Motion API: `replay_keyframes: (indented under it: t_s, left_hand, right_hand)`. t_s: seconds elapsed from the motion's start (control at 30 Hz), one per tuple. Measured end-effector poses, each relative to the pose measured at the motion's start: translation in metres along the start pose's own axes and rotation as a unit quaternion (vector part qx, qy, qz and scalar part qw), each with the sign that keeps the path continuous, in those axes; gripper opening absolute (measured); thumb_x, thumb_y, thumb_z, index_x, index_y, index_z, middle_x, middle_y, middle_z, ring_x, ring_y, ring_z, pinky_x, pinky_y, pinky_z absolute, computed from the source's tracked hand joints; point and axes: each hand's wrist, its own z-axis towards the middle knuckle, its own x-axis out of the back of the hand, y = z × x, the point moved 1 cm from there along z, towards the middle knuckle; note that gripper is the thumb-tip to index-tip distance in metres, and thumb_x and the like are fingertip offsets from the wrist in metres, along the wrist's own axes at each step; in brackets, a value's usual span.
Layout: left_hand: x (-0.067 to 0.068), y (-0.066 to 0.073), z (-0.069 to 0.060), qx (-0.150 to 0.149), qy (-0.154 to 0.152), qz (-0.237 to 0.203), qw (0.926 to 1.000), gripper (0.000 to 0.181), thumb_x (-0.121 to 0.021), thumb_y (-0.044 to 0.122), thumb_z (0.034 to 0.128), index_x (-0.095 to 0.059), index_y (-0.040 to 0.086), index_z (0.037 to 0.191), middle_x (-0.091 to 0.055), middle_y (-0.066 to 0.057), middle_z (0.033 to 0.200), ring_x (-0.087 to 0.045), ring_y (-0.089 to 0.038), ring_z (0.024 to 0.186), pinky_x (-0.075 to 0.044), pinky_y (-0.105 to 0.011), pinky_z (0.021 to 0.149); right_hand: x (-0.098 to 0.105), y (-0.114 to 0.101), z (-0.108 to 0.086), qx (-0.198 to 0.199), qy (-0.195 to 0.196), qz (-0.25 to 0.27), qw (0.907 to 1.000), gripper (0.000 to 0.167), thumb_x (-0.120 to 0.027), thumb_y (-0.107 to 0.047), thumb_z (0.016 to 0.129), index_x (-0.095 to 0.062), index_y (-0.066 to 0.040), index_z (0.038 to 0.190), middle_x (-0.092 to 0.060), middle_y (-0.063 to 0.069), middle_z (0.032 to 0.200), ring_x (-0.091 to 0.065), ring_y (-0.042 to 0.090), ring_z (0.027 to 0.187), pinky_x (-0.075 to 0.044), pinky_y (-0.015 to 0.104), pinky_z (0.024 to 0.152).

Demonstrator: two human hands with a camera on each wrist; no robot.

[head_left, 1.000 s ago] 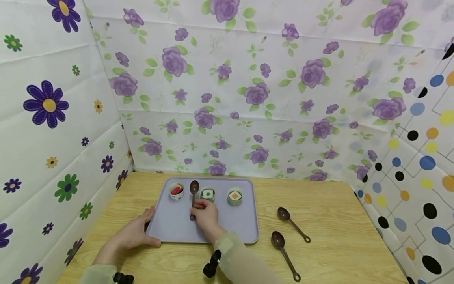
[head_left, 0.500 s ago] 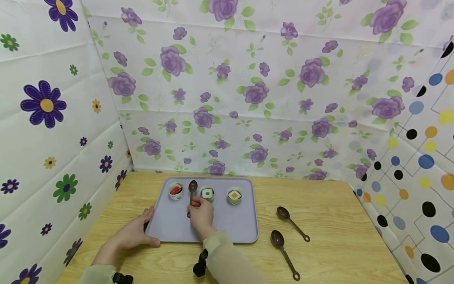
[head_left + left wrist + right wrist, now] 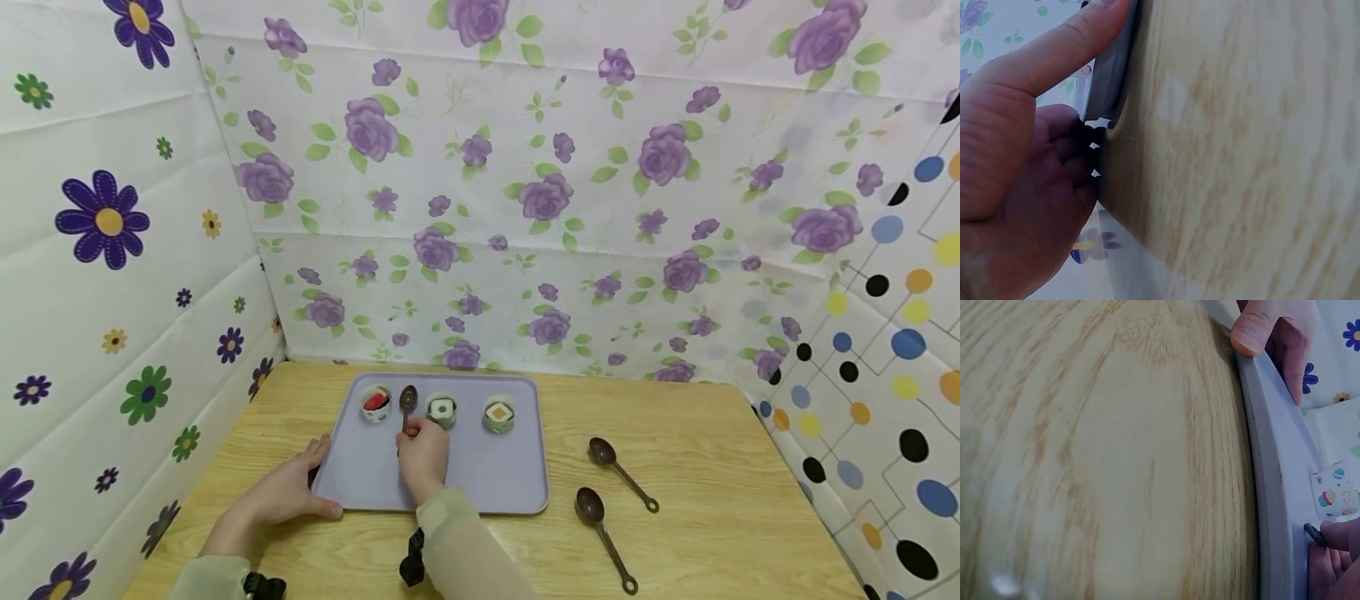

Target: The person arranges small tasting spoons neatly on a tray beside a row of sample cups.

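Brown spoon [image 3: 408, 398] in the right grip [image 3: 423, 455] shows a glossy oval bowl.

Head view: bright, even light; faint shadows.
Left wrist view: dim, bluish; left hand [image 3: 1019, 153] shadowed.
Right wrist view: white glare on tabletop [image 3: 1110, 450], lower left.

3 spns [image 3: 408, 396] [image 3: 602, 451] [image 3: 589, 504], 3 cups [image 3: 377, 414] [image 3: 442, 423] [image 3: 498, 426], 1 tray [image 3: 495, 475], 1 tbl [image 3: 712, 450], 2 grips [image 3: 288, 490] [image 3: 423, 458]
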Motion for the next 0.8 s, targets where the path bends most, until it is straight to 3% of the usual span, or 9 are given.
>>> replay_keyframes:
  t_s: [0.27, 0.8]
  left_hand:
    - [0.0005, 0.0010, -0.0005, -0.002, -0.003, -0.001, 1.0000, 0.136, -0.099, 0.045, 0.0725, -0.018, -0.014, 0.163, -0.014, -0.034, 0.172, -0.011, -0.056, 0.157, -0.016, -0.069, 0.125]
    - [0.0002, -0.0003, 0.0004, -0.004, -0.005, -0.007, 1.0000, 0.136, -0.099, 0.045, 0.0729, -0.016, -0.014, 0.163, -0.012, -0.033, 0.172, -0.009, -0.055, 0.158, -0.014, -0.070, 0.125]
  right_hand:
    - [0.0013, -0.0010, -0.0006, 0.017, 0.003, -0.047, 0.9988, 0.007, -0.085, -0.006, 0.091, -0.081, -0.006, 0.096, -0.066, -0.007, 0.077, -0.062, 0.007, 0.071, -0.057, 0.029, 0.064]
    - [0.0009, 0.0014, 0.0011, 0.013, -0.002, -0.041, 0.9991, 0.009, -0.086, -0.007, 0.090, -0.081, -0.005, 0.097, -0.064, -0.009, 0.075, -0.062, 0.005, 0.068, -0.057, 0.026, 0.060]
